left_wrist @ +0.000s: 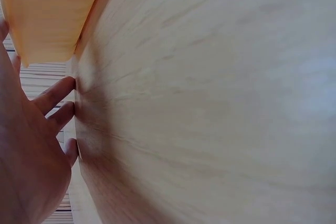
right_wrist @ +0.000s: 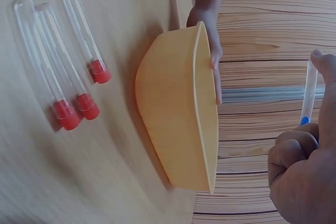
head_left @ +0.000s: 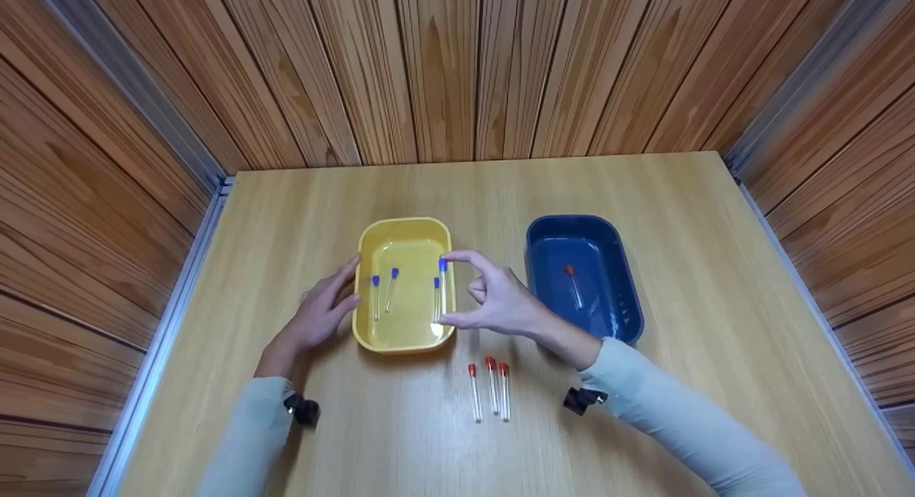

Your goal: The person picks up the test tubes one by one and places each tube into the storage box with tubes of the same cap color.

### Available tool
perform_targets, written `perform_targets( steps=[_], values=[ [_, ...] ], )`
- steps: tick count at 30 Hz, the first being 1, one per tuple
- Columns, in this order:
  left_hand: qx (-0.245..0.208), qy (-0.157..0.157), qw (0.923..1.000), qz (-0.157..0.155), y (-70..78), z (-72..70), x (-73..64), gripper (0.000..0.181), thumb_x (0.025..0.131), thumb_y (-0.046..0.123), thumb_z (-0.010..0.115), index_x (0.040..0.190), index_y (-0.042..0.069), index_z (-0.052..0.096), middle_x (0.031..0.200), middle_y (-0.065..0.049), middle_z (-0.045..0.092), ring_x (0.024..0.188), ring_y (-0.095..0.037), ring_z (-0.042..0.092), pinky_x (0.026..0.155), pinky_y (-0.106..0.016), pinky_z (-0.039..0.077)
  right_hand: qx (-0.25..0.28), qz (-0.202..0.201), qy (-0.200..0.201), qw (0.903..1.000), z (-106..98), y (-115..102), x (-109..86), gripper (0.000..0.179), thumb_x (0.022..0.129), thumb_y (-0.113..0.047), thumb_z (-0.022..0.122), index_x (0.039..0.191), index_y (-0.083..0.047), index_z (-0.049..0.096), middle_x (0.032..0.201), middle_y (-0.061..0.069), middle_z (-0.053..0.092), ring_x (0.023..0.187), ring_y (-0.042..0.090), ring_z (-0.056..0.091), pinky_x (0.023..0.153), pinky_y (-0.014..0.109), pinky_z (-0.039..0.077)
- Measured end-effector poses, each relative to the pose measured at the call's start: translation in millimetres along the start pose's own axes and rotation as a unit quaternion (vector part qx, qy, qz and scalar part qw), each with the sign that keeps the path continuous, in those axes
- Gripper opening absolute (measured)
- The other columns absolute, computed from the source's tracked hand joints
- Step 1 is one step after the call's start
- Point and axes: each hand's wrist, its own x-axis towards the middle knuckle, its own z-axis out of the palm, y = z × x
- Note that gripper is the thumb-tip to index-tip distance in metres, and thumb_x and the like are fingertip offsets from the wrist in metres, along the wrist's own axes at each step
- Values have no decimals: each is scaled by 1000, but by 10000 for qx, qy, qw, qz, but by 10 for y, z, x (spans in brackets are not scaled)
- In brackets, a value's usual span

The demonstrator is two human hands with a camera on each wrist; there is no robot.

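Observation:
My right hand (head_left: 504,297) pinches a blue-capped test tube (head_left: 444,286) lengthwise between thumb and index finger, over the right side of the yellow bin (head_left: 404,345). In the right wrist view that tube (right_wrist: 310,90) shows above the bin's rim, blue cap near the curled fingers. Inside the bin lie a blue-capped tube (head_left: 437,300) under the held one and two more, a tube (head_left: 376,299) and a tube (head_left: 391,289), to the left. Against the bin's left side rests my left hand (head_left: 319,315), its other fingertips (left_wrist: 67,83) down at the table in the left wrist view.
Right of the yellow bin stands a dark blue bin (head_left: 629,289) with one red-capped test tube (head_left: 575,288) in it. Three red-capped tubes (head_left: 493,390) lie on the table (head_left: 400,425) in front. Wood-plank walls (head_left: 436,68) enclose the back and sides.

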Motion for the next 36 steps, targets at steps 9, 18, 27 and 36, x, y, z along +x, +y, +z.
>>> perform_targets(
  steps=[9,18,27,36],
  values=[
    [15,-45,9999,-129,21,-4,-10,74,117,32,59,181,19,25,183,-12,41,168,-50,38,135,-76,23,161,-49,-56,9998,44,-65,112,85,92,-20,95,163,-9,50,61,-9,42,51,7,39,51,20,29],
    [29,-109,9997,-234,33,-8,-8,74,117,33,59,182,22,24,183,-12,41,169,-50,37,134,-77,21,220,-9,-73,9997,68,-80,195,86,90,-18,96,163,-9,50,62,-12,43,52,6,37,52,20,28],
    [60,-143,9995,-280,36,-26,-12,74,118,36,56,182,21,22,183,-13,41,169,-50,36,135,-78,20,385,327,-227,9985,53,-43,314,89,92,-18,95,167,-11,47,62,-11,44,54,7,37,53,20,29],
    [5,-226,9990,-379,35,-24,-9,75,118,38,56,182,25,20,184,-11,40,170,-48,35,136,-76,18,538,479,-431,9965,38,-39,443,85,96,-18,91,168,-14,46,63,-7,44,52,8,39,53,20,29]
  ],
)
